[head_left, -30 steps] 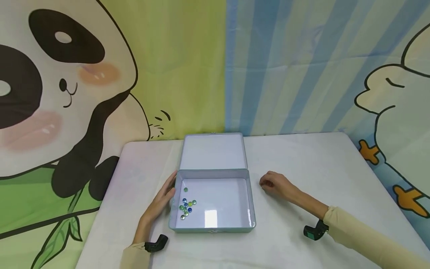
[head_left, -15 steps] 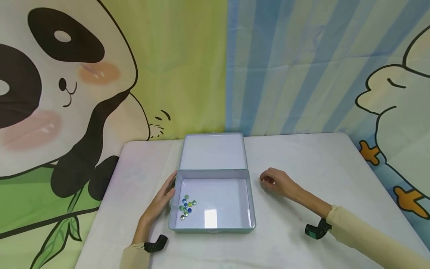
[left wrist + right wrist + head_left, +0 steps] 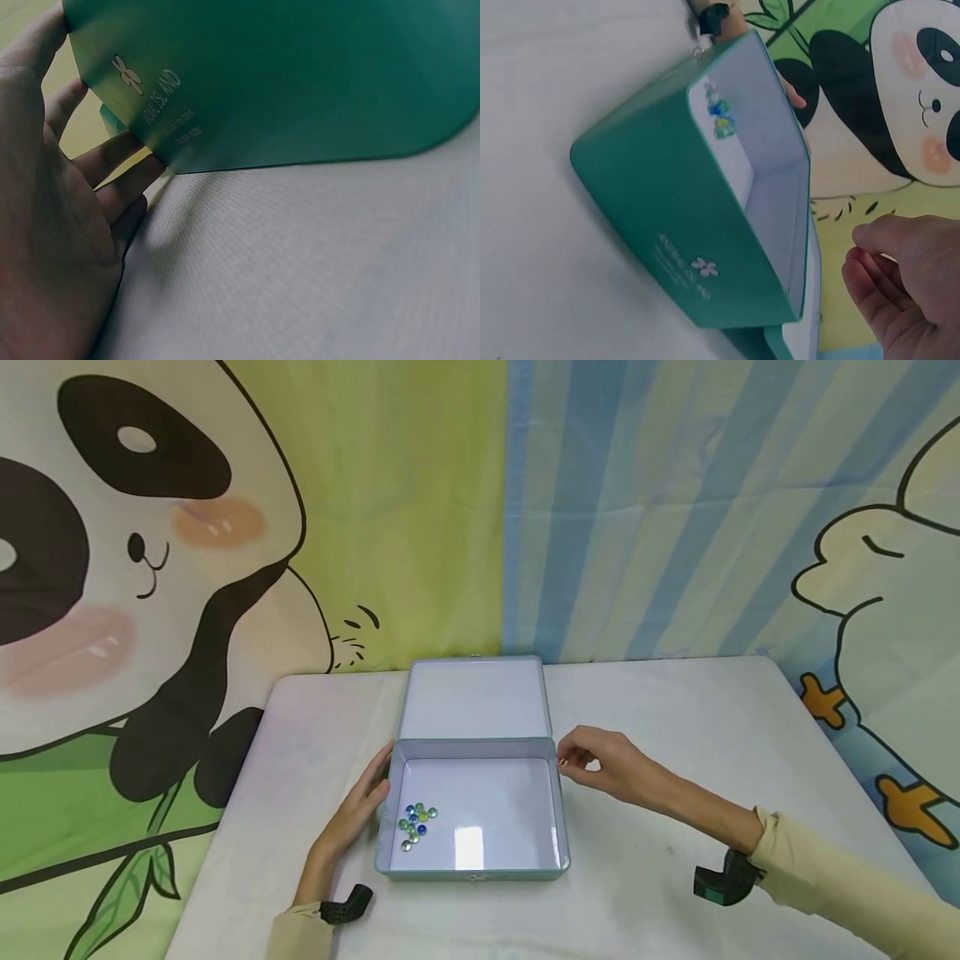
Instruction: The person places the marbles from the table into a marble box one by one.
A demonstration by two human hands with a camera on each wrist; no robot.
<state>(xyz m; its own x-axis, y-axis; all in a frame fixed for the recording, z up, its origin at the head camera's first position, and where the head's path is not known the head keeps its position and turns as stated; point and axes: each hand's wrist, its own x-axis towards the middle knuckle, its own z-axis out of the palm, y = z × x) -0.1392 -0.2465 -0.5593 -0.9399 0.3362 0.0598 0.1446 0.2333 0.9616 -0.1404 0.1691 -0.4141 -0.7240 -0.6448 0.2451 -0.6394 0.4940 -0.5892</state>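
Observation:
An open tin box [image 3: 495, 810] stands on the table, white inside, with a green outside wall [image 3: 300, 82] in the left wrist view. Several green, blue and yellow glass marbles [image 3: 422, 830] lie in its left part. My left hand [image 3: 352, 822] rests against the box's left side, fingers extended along the wall [image 3: 262, 112]. By the right rim, near the back corner, is my right hand [image 3: 603, 764], thumb and index fingertips together. A tiny shiny thing [image 3: 561, 763] glints at these fingertips, mostly hidden, its kind too small to tell. In the right wrist view the right hand [image 3: 904, 285] shows nothing between its fingers.
The hinged lid [image 3: 476, 697] lies back behind the box. White cloth covers the table [image 3: 675, 710]. A curtain [image 3: 420, 510] with a panda print hangs close behind the table's back edge. Each wrist wears a black camera [image 3: 723, 878].
My right hand has lifted off the table and moved left to the box's right rim. One green marble has rolled forward to join the others. The left hand has stayed in place.

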